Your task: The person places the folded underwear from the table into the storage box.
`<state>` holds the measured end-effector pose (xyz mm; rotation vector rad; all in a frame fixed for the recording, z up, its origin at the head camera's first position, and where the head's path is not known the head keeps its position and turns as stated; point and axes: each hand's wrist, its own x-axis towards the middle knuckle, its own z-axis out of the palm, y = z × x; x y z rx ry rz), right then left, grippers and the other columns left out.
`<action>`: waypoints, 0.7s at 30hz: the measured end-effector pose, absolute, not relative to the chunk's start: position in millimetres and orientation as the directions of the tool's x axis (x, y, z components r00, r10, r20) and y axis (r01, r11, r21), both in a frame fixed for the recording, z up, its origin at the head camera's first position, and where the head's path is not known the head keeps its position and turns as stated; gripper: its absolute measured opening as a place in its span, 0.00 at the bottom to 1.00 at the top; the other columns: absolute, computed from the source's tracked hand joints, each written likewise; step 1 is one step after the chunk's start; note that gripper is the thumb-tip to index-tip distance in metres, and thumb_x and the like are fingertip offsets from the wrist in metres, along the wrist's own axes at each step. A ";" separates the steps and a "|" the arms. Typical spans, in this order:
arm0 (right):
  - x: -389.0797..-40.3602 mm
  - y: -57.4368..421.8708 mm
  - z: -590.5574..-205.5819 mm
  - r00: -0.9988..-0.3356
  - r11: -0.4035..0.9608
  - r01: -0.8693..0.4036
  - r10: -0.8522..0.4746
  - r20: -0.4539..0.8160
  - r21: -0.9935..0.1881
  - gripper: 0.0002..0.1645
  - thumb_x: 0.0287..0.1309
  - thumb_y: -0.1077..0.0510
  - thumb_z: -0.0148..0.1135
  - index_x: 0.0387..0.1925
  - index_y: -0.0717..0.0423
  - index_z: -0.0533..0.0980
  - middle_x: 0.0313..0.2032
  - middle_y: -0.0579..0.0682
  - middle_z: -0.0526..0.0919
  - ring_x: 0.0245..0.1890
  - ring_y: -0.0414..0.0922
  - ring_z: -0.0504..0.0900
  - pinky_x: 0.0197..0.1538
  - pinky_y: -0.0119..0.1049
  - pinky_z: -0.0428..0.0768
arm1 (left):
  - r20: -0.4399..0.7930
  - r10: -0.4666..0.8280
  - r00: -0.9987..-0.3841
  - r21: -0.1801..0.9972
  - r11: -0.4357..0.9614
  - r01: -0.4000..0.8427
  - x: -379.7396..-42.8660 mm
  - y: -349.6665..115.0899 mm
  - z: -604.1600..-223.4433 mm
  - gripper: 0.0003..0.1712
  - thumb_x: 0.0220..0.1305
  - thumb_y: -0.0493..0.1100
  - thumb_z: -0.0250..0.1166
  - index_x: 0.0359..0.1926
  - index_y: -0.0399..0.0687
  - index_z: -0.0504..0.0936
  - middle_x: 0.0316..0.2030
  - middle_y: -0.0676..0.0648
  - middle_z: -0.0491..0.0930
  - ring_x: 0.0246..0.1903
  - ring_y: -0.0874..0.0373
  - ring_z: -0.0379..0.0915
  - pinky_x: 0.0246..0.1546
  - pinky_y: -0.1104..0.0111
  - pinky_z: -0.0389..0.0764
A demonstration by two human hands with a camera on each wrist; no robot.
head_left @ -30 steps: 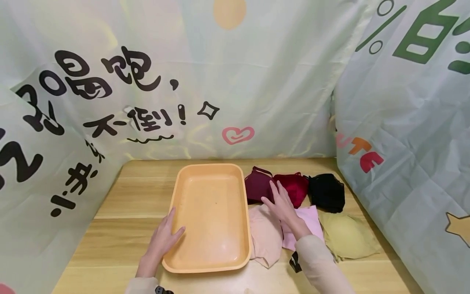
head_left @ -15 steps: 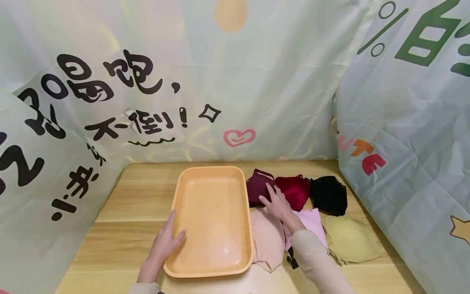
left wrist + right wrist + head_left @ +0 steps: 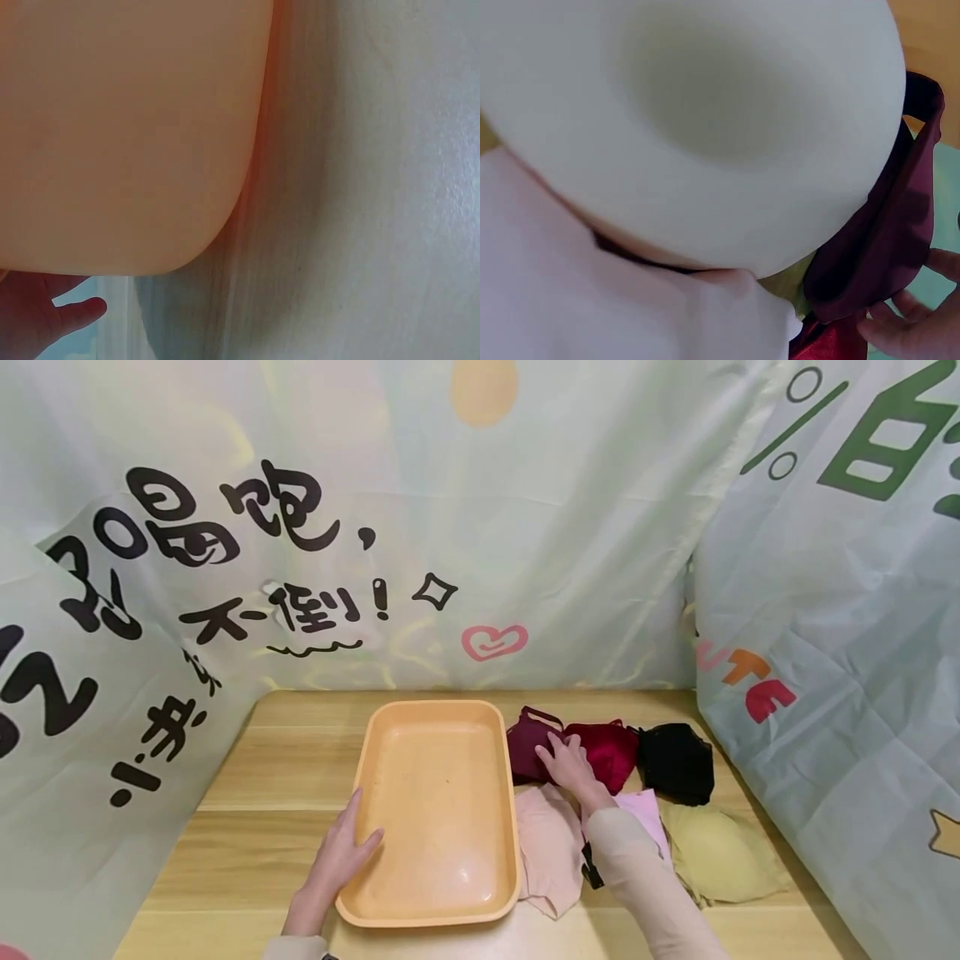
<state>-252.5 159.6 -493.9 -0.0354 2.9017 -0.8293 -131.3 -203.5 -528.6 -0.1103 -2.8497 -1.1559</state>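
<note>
An orange plastic tray (image 3: 435, 802) lies on the table in the head view. Along its left rim my left hand (image 3: 337, 847) rests with fingers straight and thumb apart; part of that hand (image 3: 37, 315) shows past the tray's edge in the left wrist view. To the tray's right, my right hand (image 3: 572, 770) pinches the edge of a dark purple bra (image 3: 528, 747). Its fingers and thumb meet the purple fabric (image 3: 892, 247) in the right wrist view. Just right of this hand sits a red bra (image 3: 611, 752).
A black bra (image 3: 677, 762) lies at the back right, with a yellow-green one (image 3: 720, 856) in front. A pale pink bra (image 3: 551, 852) touches the tray's right side; a lilac one (image 3: 647, 810) is partly under my sleeve. Printed cloth (image 3: 487, 552) hangs around the table.
My right hand has lowered onto the dark purple bra's edge, and its spread fingers have drawn together. The left hand stays on the tray's rim. The head view has shifted slightly.
</note>
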 end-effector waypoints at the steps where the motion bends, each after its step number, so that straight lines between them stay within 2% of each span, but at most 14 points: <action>1: -254.7 159.6 -494.9 -0.992 0.845 0.013 -0.056 -0.113 -0.535 0.32 0.67 0.48 0.41 0.65 0.63 0.58 0.57 0.76 0.54 0.55 0.71 0.60 0.51 0.61 0.67 | 0.086 0.042 -0.995 0.692 0.717 0.090 -131.2 -203.7 -529.1 0.46 0.57 0.42 0.62 0.68 0.36 0.46 0.60 0.24 0.58 0.55 0.28 0.60 0.52 0.41 0.66; 5: -263.1 161.3 -500.1 -0.995 0.849 0.004 -0.050 -0.087 -0.528 0.22 0.68 0.55 0.40 0.57 0.64 0.64 0.52 0.75 0.66 0.55 0.70 0.61 0.56 0.59 0.62 | 0.083 0.043 -0.996 0.695 0.714 0.088 -130.7 -203.5 -529.2 0.45 0.58 0.42 0.62 0.69 0.37 0.45 0.61 0.25 0.57 0.55 0.28 0.60 0.52 0.41 0.66; 8: -266.3 161.4 -501.1 -0.995 0.867 0.027 -0.025 -0.097 -0.497 0.14 0.67 0.55 0.42 0.46 0.62 0.67 0.43 0.68 0.76 0.50 0.66 0.68 0.51 0.55 0.64 | 0.077 0.042 -0.996 0.698 0.711 0.083 -130.0 -203.2 -529.3 0.45 0.58 0.42 0.62 0.69 0.38 0.45 0.61 0.25 0.57 0.55 0.28 0.60 0.51 0.40 0.66; 11: -269.5 162.2 -501.1 -0.991 0.868 0.066 -0.002 -0.136 -0.491 0.10 0.65 0.55 0.47 0.36 0.61 0.64 0.33 0.63 0.75 0.41 0.62 0.71 0.43 0.51 0.67 | 0.070 0.038 -0.997 0.704 0.706 0.077 -130.7 -202.4 -530.0 0.46 0.57 0.42 0.62 0.69 0.39 0.45 0.61 0.26 0.58 0.55 0.28 0.60 0.52 0.40 0.66; 14: -276.4 164.9 -504.5 -0.980 0.833 0.129 0.024 -0.197 -0.537 0.13 0.63 0.55 0.50 0.32 0.61 0.62 0.32 0.61 0.69 0.39 0.60 0.70 0.40 0.49 0.68 | 0.064 0.039 -0.997 0.706 0.705 0.073 -131.0 -202.1 -530.3 0.46 0.57 0.42 0.63 0.69 0.40 0.45 0.61 0.26 0.58 0.56 0.29 0.60 0.52 0.41 0.66; 17: -299.6 180.8 -535.8 -0.977 0.782 0.108 -0.029 -0.209 -0.614 0.19 0.61 0.49 0.53 0.39 0.62 0.64 0.39 0.64 0.69 0.44 0.60 0.68 0.42 0.48 0.69 | 0.064 0.037 -0.997 0.706 0.705 0.071 -131.8 -202.8 -530.3 0.46 0.57 0.42 0.63 0.69 0.40 0.45 0.61 0.26 0.58 0.55 0.29 0.61 0.52 0.41 0.66; 19: -323.4 198.0 -573.2 -0.976 0.754 0.044 -0.109 -0.190 -0.655 0.28 0.59 0.43 0.55 0.50 0.61 0.65 0.48 0.66 0.69 0.50 0.60 0.67 0.46 0.47 0.70 | 0.067 0.029 -0.997 0.704 0.707 0.068 -132.0 -203.6 -529.7 0.47 0.57 0.42 0.63 0.70 0.40 0.45 0.61 0.26 0.58 0.55 0.29 0.61 0.53 0.41 0.66; 21: -348.6 215.5 -614.8 -0.968 0.740 -0.019 -0.183 -0.174 -0.672 0.37 0.56 0.39 0.55 0.60 0.56 0.61 0.57 0.65 0.66 0.55 0.60 0.65 0.50 0.47 0.70 | 0.071 0.023 -0.997 0.704 0.707 0.066 -132.3 -204.4 -529.4 0.47 0.56 0.42 0.63 0.69 0.40 0.46 0.61 0.26 0.59 0.56 0.29 0.60 0.53 0.41 0.66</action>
